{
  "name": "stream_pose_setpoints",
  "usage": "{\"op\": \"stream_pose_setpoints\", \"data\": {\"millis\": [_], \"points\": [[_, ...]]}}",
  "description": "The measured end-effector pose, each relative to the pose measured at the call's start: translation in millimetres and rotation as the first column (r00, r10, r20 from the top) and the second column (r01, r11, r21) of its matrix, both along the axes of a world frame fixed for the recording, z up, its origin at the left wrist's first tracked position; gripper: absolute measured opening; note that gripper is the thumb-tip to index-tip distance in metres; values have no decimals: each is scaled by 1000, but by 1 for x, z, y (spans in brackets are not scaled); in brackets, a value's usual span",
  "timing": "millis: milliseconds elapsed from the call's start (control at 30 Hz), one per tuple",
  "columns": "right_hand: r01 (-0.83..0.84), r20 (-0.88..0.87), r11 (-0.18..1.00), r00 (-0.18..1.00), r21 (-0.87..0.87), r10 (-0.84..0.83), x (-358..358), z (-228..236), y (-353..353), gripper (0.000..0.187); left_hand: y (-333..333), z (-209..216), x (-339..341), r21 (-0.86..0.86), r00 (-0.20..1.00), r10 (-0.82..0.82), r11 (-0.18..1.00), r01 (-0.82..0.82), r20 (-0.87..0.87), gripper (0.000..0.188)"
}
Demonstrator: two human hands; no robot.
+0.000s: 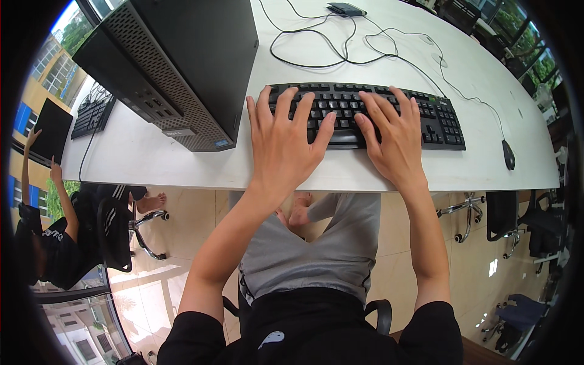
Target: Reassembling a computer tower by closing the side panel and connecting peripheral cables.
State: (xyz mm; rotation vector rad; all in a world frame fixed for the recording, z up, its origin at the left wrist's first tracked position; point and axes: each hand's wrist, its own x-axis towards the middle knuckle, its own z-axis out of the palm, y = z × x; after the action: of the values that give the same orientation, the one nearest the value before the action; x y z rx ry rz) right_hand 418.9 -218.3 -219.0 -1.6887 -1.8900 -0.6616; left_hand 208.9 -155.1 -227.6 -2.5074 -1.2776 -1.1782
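A black keyboard (340, 109) lies on the white table in front of me. My left hand (286, 134) rests over its left part, fingers spread and the thumb near the lower row of keys. Over the middle keys is my right hand (392, 131), its fingers also apart and curved onto the keys. Neither hand grips anything. Both palms reach over the near edge of the keyboard and hide some of its keys. The number pad at the right end stays uncovered.
A black computer tower (201, 73) stands close to my left hand. Thin black cables (340, 58) curl behind the keyboard, and a black mouse (508, 156) sits at the right. The white table (182, 173) ends just before my lap. Another person (67, 237) sits at far left, by a monitor (52, 131).
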Motion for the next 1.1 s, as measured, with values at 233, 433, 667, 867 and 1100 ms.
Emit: {"op": "stream_pose_setpoints", "data": {"millis": [233, 433, 667, 867, 1100], "points": [[-33, -42, 999, 999, 41, 35, 7, -6, -5, 39, -2, -3, -1, 14, 999, 29, 999, -29, 31, 45], [-167, -108, 977, 978, 130, 181, 10, -2, -23, 25, -1, -2, -3, 22, 1000, 13, 1000, -13, 25, 43], [-64, -128, 978, 988, 198, 90, 24, -7, -30, 26, -2, -3, -8, 28, 1000, 3, 1000, -3, 31, 44], [99, -156, 964, 986, 249, -61, 34, -17, -33, 28, 0, -3, -6, 3, 999, -2, 1000, 2, 48, 49], [134, -124, 962, 987, 240, -107, 29, -14, -30, 23, 3, -7, -8, -13, 999, 4, 1000, -4, 54, 57]]}}
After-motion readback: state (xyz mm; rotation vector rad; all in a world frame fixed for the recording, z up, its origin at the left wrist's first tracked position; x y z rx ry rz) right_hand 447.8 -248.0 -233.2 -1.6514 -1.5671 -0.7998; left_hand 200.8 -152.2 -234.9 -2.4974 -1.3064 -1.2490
